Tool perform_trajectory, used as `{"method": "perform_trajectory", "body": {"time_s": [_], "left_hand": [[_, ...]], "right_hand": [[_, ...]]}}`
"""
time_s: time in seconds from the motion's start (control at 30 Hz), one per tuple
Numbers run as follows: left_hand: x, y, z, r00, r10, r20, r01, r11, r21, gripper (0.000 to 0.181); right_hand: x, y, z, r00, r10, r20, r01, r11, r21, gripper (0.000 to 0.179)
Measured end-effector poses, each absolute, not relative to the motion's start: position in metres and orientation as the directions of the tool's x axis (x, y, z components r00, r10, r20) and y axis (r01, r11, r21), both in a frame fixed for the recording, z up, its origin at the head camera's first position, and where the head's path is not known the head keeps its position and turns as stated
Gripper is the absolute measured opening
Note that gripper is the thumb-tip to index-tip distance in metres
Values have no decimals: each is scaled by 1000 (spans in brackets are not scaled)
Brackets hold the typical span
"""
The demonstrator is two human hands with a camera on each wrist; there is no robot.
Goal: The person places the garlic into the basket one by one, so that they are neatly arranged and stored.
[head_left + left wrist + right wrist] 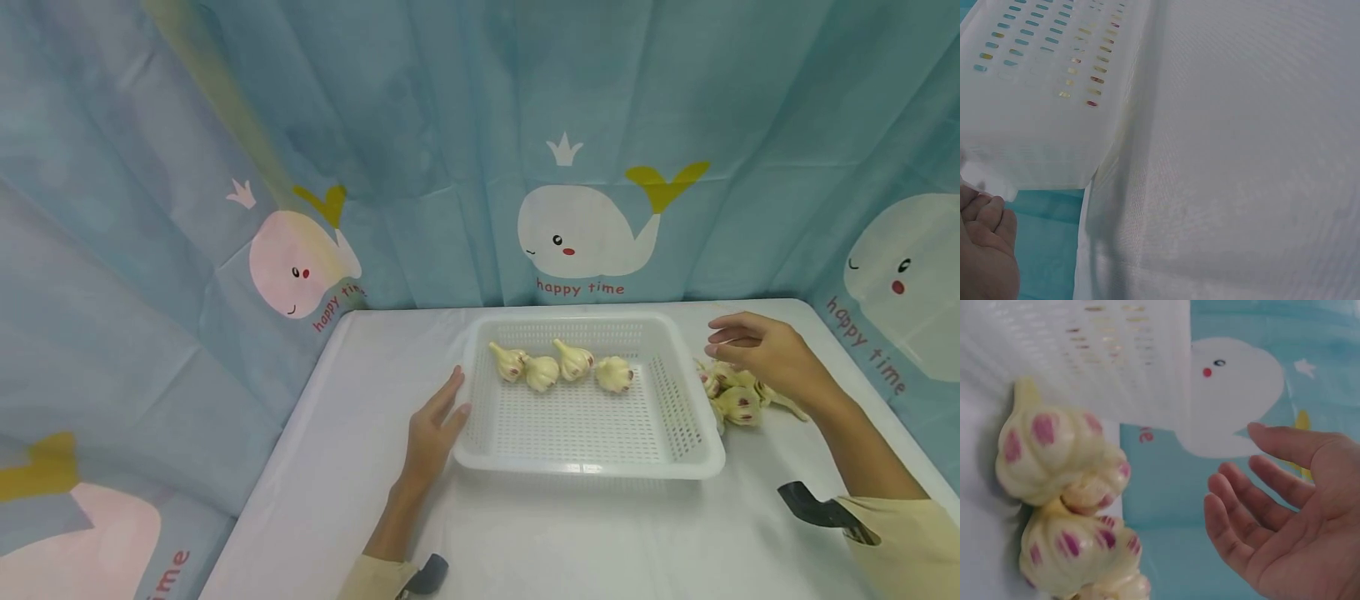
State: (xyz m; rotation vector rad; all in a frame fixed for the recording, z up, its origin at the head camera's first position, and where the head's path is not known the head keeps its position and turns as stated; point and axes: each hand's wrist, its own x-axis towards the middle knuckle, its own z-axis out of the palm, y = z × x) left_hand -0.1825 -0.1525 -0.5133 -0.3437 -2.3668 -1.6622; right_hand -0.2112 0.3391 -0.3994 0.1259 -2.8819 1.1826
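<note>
A white perforated plastic basket (577, 467) stands on the table, with several garlic bulbs (542, 373) in a loose row toward its far side. My left hand (431, 433) rests its fingers against the basket's left rim; in the left wrist view its fingertips (991, 209) lie right at the rim. To the right of the basket is a pile of garlic bulbs (738, 406), some with purple patches. Over that pile my right hand (765, 354) hovers, holding nothing, its fingers loosely bent. The right wrist view shows the bare palm (1310, 531) beside the bulbs (1054, 456).
A white cloth covers the table (360, 400). Behind and along both sides hangs a blue curtain (450, 167) printed with whales. The basket's raised right wall (705, 408) stands between its inside and the garlic pile.
</note>
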Motion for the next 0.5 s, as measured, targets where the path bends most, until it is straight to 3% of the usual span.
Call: {"method": "perform_trajectory", "body": {"time_s": [0.5], "left_hand": [[-183,-153,-517,-942,65,329,332,316,889,53]], "right_hand": [[-200,388,-429,-998,37,56,-13,710,-704,64]]}}
